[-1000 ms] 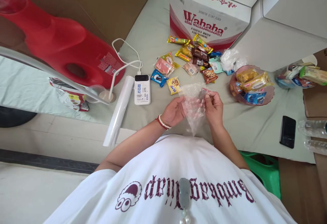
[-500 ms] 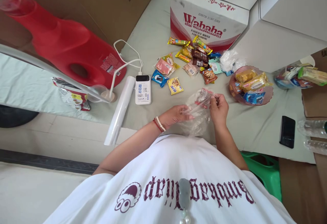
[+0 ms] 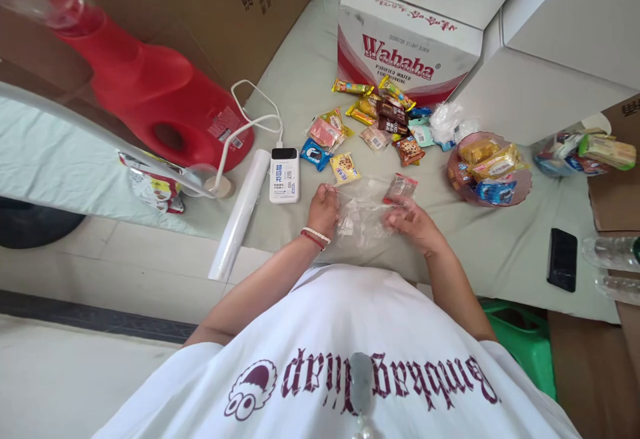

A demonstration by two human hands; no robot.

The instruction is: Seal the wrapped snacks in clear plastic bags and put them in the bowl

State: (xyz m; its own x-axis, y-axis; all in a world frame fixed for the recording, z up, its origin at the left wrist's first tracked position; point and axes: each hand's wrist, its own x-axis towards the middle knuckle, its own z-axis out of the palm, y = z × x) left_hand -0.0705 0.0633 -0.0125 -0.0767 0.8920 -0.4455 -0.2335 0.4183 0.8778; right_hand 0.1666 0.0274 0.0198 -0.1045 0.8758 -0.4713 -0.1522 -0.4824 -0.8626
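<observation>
A crumpled clear plastic bag (image 3: pixel 361 215) stretches low over the cloth between my hands. My left hand (image 3: pixel 324 213) is closed on its left edge, fingers pinched together. My right hand (image 3: pixel 415 227) has its fingers curled at the bag's right side, the film between them; they are slightly blurred. Just beyond the right fingers, a small red-edged clear packet (image 3: pixel 400 187) lies partly behind the bag. A yellow biscuit packet (image 3: pixel 345 168) and a blue snack packet (image 3: pixel 315 154) lie beyond my left hand.
A heap of wrapped snacks (image 3: pixel 393 115) lies before the Wahaha carton (image 3: pixel 405 59). To the right stand a pink bowl (image 3: pixel 457 189) of snacks and a black phone (image 3: pixel 562 259). Leftward are a white power bank (image 3: pixel 285 182), a plastic film roll (image 3: pixel 240 215) and a red jug (image 3: pixel 165 99).
My left hand has moved left and up, spreading the bag sideways. The red-edged packet, earlier at my right fingers with the bag, now lies on the cloth. My right hand has shifted slightly down.
</observation>
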